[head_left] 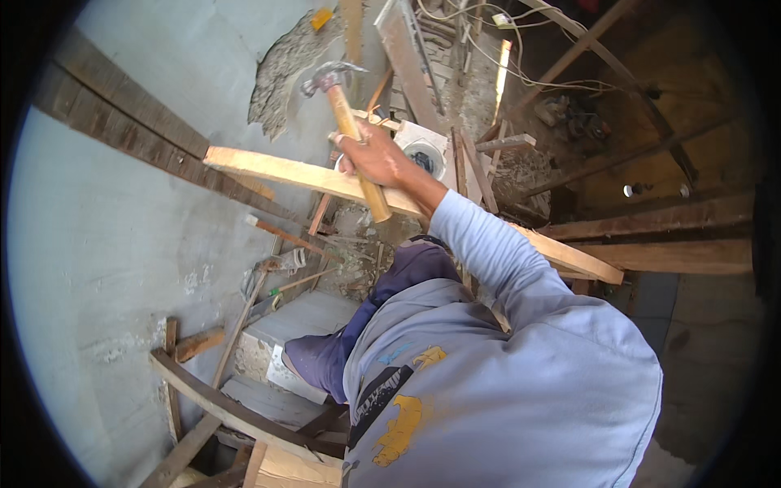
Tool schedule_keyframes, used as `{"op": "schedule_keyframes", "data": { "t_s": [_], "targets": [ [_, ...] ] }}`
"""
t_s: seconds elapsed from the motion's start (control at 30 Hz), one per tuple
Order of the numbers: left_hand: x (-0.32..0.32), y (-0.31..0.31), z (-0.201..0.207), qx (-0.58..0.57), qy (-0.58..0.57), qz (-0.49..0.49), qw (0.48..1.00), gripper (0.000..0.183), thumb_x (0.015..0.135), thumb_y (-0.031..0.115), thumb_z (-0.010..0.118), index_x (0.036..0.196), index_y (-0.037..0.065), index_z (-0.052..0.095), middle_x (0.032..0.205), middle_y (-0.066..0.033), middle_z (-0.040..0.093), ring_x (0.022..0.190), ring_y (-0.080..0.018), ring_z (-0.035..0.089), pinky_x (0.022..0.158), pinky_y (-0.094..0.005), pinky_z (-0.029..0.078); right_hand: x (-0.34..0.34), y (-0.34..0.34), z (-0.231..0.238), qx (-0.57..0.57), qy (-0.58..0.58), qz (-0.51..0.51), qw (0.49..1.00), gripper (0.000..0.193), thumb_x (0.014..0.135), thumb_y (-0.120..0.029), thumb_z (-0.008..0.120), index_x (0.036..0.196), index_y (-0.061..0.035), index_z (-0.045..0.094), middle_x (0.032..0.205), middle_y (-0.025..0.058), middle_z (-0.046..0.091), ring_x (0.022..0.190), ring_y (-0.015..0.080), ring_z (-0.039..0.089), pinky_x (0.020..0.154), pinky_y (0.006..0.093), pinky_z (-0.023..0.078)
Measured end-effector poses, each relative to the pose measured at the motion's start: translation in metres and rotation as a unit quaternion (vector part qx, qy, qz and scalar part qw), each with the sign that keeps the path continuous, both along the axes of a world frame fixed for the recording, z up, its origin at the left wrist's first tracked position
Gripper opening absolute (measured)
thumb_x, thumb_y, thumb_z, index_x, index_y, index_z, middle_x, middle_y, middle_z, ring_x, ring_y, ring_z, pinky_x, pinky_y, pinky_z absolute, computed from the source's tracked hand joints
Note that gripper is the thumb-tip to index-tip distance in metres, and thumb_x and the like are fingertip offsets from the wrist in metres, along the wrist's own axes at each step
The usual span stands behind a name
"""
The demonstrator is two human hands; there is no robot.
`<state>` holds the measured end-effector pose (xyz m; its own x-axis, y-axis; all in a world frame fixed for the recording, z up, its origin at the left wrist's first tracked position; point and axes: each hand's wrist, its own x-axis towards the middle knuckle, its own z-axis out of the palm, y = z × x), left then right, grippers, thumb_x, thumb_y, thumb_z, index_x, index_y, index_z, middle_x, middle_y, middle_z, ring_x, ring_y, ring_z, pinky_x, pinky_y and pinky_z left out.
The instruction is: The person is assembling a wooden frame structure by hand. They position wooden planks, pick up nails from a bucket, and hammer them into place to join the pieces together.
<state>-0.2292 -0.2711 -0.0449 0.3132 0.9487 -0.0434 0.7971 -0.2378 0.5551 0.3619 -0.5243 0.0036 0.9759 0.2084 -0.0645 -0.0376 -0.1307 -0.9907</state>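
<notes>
My right hand (376,157) is shut around the wooden handle of a claw hammer (346,114), whose steel head (325,79) is raised toward the grey plastered wall (106,244). Directly under the hand, a pale wooden plank (277,171) runs from the wall down to the right. My light blue sleeve (488,244) reaches up from the lower right. My left hand is out of sight. My dark blue trouser knee (407,272) is bent below the plank.
A dark board (122,106) is fixed slantwise on the wall, and a rough mortar patch (285,65) lies above the hammer. Concrete steps (301,317) with scrap timber lie below. A white box with a round opening (423,153), cables (521,49) and wooden beams (667,236) stand to the right.
</notes>
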Motion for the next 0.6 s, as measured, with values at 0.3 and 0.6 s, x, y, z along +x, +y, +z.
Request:
{"op": "schedule_keyframes", "data": {
  "t_s": [0.3, 0.6],
  "targets": [
    [0.077, 0.073, -0.025, 0.037, -0.015, -0.197, 0.98, 0.071, 0.097, 0.04, 0.068, 0.143, -0.009, 0.045, 0.113, -0.0339, 0.067, 0.096, -0.0463, 0.069, 0.087, -0.0497, 0.053, -0.009, -0.016, 0.016, -0.074, -0.052, 0.042, 0.995, 0.035, 0.102, -0.033, 0.054, 0.103, 0.0019, 0.055, 0.067, 0.0098, 0.067, 0.069, 0.0252, 0.066, 0.075, 0.0416, 0.052],
    [-0.022, -0.028, 0.025, -0.03, 0.032, -0.032, 0.999, 0.067, 0.096, 0.033, 0.07, 0.143, -0.008, 0.045, 0.112, -0.0337, 0.067, 0.094, -0.0477, 0.069, 0.086, -0.0502, 0.054, -0.017, 0.001, 0.027, -0.096, -0.032, 0.037, 0.994, 0.025, 0.106, -0.027, 0.056, 0.11, -0.0026, 0.06, 0.068, 0.0012, 0.058, 0.062, 0.0113, 0.056, 0.064, 0.0316, 0.047]
  ]
}}
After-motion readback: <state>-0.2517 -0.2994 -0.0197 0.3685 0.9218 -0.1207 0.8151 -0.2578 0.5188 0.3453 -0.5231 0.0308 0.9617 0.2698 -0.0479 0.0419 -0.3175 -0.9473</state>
